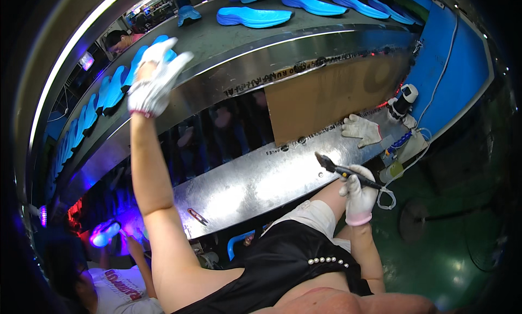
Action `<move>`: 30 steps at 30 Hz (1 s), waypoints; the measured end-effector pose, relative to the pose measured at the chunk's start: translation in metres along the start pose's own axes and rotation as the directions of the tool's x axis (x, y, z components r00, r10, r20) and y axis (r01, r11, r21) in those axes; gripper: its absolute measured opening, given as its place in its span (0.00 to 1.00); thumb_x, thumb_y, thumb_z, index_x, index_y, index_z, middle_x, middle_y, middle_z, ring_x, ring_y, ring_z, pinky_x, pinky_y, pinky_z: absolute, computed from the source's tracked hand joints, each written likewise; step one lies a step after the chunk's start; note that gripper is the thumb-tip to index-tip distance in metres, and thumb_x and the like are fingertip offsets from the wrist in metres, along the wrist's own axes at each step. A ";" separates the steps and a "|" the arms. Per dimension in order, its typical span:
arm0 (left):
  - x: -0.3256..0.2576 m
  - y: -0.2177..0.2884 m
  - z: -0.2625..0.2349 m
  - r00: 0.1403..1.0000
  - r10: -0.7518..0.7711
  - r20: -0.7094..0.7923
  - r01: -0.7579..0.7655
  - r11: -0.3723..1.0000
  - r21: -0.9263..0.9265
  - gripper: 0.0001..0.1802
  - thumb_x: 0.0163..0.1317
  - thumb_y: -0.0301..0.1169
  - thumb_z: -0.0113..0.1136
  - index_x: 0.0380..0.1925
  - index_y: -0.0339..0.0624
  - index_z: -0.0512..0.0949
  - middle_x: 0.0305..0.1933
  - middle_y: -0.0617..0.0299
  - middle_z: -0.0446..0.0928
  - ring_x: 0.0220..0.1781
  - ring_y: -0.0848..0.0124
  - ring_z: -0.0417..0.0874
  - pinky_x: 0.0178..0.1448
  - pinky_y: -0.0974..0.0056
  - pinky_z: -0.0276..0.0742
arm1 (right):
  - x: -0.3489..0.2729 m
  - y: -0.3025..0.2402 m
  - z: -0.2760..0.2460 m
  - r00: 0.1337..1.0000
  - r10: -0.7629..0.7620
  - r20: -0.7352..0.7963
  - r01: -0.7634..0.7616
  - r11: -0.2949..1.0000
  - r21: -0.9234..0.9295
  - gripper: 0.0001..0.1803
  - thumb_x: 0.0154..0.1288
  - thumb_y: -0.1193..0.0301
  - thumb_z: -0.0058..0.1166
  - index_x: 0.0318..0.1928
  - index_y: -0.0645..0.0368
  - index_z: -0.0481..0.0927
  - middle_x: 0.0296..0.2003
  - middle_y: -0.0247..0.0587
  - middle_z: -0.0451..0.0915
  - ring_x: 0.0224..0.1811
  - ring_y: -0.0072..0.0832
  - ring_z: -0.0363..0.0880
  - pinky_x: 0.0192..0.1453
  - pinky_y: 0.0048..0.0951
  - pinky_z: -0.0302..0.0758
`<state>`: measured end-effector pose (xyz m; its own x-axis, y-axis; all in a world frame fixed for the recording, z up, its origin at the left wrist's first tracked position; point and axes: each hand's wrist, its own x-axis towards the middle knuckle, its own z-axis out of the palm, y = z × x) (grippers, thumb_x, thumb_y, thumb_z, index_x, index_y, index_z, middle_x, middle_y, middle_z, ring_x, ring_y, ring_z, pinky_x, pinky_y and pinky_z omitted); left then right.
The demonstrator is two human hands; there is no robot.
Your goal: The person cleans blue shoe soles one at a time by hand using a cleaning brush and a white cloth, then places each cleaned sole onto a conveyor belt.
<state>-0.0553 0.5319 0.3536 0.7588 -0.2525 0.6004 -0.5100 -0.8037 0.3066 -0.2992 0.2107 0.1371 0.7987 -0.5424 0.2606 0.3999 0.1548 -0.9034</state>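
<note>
My left hand (152,80), in a white knit glove, reaches far out over the edge of a dark conveyor belt (201,45). Its fingers are spread, and nothing shows between them. Right behind it lies a blue shoe sole (136,59), partly hidden by the glove; I cannot tell whether they touch. My right hand (360,200), gloved too, is closed around a black pen-like brush tool (348,171) with a thin clear tube at its rear end. The brush tip points up and left, above the shiny metal ledge (255,186).
More blue soles (254,17) line the belt. On the ledge are red-handled thread snips (197,216) and a spare white glove (361,130). Cardboard (337,96) covers part of the front below the belt. A blue panel (440,64) stands right. A co-worker (117,284) sits lower left.
</note>
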 end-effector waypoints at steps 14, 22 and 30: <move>-0.136 0.048 0.041 0.912 0.100 -0.397 -0.302 0.818 -0.489 0.07 0.62 0.22 0.53 0.36 0.35 0.80 0.51 0.47 0.78 0.51 0.61 0.80 0.52 0.60 0.78 | 0.026 0.008 -0.026 0.974 -0.029 -0.223 0.031 1.000 0.004 0.11 0.63 0.76 0.57 0.44 0.68 0.76 0.27 0.33 0.77 0.22 0.15 0.72 0.26 0.14 0.68; -0.281 0.085 0.199 0.958 0.283 0.036 -0.204 0.768 -0.607 0.10 0.47 0.19 0.60 0.32 0.36 0.78 0.49 0.45 0.79 0.58 0.50 0.77 0.61 0.52 0.73 | 0.024 0.007 -0.036 0.941 0.144 -0.306 -0.076 0.972 0.223 0.11 0.66 0.74 0.56 0.47 0.65 0.76 0.30 0.33 0.76 0.26 0.16 0.73 0.27 0.17 0.70; -0.255 0.062 0.248 0.461 0.118 0.880 0.532 -0.830 -0.167 0.41 0.61 0.63 0.49 0.60 0.39 0.64 0.61 0.40 0.70 0.60 0.49 0.74 0.65 0.52 0.70 | 0.019 0.012 -0.033 0.916 0.299 -0.267 -0.196 0.915 0.352 0.13 0.66 0.70 0.58 0.47 0.63 0.77 0.33 0.35 0.79 0.28 0.16 0.73 0.28 0.19 0.70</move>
<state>-0.1804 0.4131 0.0364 0.6460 -0.6849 -0.3370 0.7590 0.6232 0.1883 -0.2944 0.1747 0.1197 0.7311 -0.6712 -0.1223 0.3679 0.5388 -0.7579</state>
